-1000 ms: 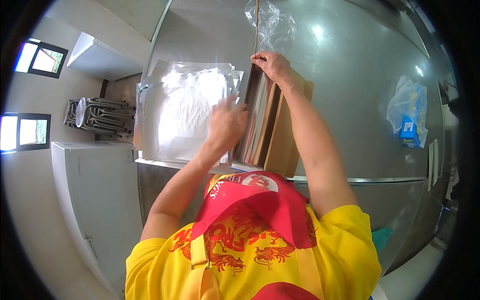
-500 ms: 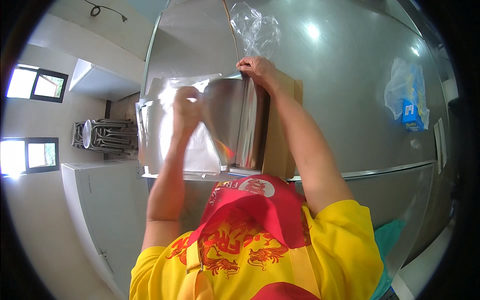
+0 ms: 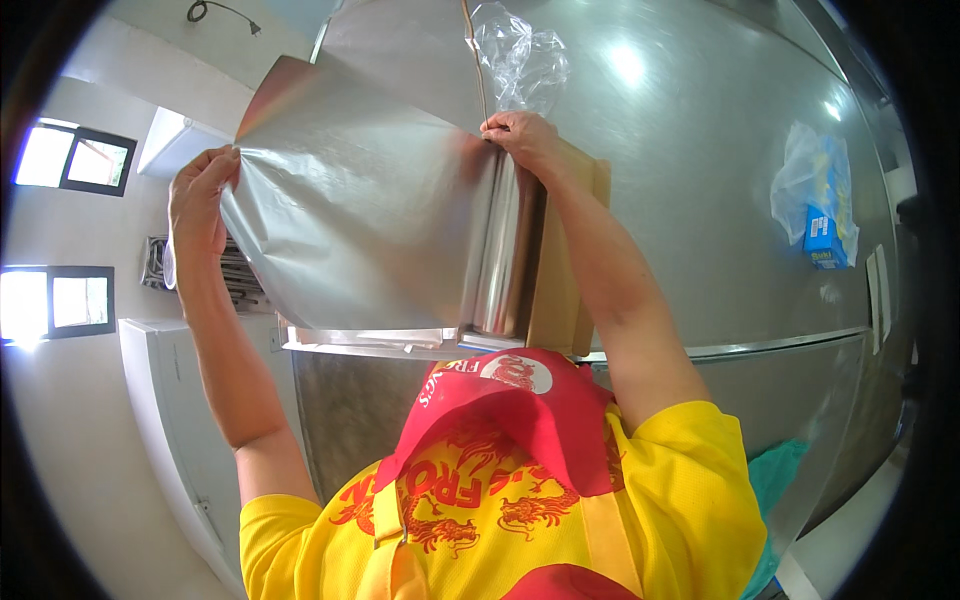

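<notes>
A wide sheet of aluminium foil (image 3: 350, 200) stretches leftward from a foil roll (image 3: 500, 250) lying in an open cardboard box (image 3: 568, 265). My left hand (image 3: 203, 195) pinches the free edge of the sheet at the far left, past the table's left edge. The sheet is taut and creased near those fingers. My right hand (image 3: 522, 138) is closed at the far end of the roll, fingertips pressed down by the corner where the foil leaves it. What lies under these fingertips is hidden. Beneath the sheet, the near edge of a stack of flat foil (image 3: 370, 337) shows.
A crumpled clear plastic bag (image 3: 520, 60) lies beyond the roll, beside a hanging brown cord (image 3: 474, 55). On the right of the steel table (image 3: 690, 200) is a blue box (image 3: 825, 238) partly in a plastic bag. A white cabinet (image 3: 200, 440) stands at left.
My left hand has swung outward to the left, drawing a long sheet of foil off the roll and over the stack. My right hand stays at the roll's far end.
</notes>
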### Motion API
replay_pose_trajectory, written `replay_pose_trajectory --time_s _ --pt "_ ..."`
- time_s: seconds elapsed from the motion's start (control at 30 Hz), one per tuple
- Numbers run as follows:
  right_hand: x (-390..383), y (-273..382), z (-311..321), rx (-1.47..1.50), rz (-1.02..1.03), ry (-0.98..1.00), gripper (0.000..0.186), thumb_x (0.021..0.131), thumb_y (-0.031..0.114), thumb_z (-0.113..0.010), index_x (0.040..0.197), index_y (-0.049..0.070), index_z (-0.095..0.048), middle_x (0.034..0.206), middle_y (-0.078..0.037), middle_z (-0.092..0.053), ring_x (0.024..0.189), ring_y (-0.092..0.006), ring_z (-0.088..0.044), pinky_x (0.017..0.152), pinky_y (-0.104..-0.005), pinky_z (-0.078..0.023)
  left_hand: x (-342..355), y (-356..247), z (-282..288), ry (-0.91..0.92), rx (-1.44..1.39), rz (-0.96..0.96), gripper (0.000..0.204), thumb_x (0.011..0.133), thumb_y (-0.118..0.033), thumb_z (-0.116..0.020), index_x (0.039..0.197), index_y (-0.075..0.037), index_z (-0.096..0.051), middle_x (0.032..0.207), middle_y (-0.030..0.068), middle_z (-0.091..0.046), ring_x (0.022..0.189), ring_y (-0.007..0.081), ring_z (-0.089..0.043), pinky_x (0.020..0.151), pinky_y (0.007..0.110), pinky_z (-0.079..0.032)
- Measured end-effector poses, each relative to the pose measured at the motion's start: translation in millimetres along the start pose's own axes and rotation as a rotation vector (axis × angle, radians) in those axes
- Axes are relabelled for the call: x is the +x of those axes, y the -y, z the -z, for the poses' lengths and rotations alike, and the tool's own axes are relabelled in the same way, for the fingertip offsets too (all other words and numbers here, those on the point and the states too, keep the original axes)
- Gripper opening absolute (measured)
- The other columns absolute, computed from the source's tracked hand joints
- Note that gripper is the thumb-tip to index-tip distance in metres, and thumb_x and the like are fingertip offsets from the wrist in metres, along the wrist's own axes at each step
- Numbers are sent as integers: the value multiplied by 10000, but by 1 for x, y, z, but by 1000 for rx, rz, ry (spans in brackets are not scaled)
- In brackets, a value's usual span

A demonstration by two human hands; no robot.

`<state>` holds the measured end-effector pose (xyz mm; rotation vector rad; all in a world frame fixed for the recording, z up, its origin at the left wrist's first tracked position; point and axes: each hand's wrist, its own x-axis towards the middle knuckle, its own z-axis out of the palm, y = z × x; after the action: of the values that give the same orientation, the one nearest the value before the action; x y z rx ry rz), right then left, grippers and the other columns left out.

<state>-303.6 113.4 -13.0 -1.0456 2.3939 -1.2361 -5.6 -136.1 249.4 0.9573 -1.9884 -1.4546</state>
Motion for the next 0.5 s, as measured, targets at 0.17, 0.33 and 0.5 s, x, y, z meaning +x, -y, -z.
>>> replay_pose_trajectory --time_s 0.17,0.33,0.5 --pt "-1 -6 -1 -2 23 -8 204 916 310 -697 1075 211 -778 1004 -13 -775 919 -205 -727 845 -348 -542 20 81 32 -49 341 51 182 930 -154 -711 889 22 -720 777 31 -660 675 127 -585 668 285 -486" --pt "-1 9 -2 6 -44 26 195 930 304 -708 1085 208 -777 1004 -20 -775 913 -198 -729 843 -351 -546 46 269 67 -97 435 265 139 833 -98 -751 836 41 -740 718 68 -680 683 145 -614 630 311 -483" --pt "-1 6 0 -48 -20 21 209 931 318 -716 1093 199 -778 996 -18 -775 902 -174 -720 826 -330 -538 25 344 75 -280 685 408 244 800 -204 -778 800 39 -760 853 208 -745 840 294 -723 775 415 -541"
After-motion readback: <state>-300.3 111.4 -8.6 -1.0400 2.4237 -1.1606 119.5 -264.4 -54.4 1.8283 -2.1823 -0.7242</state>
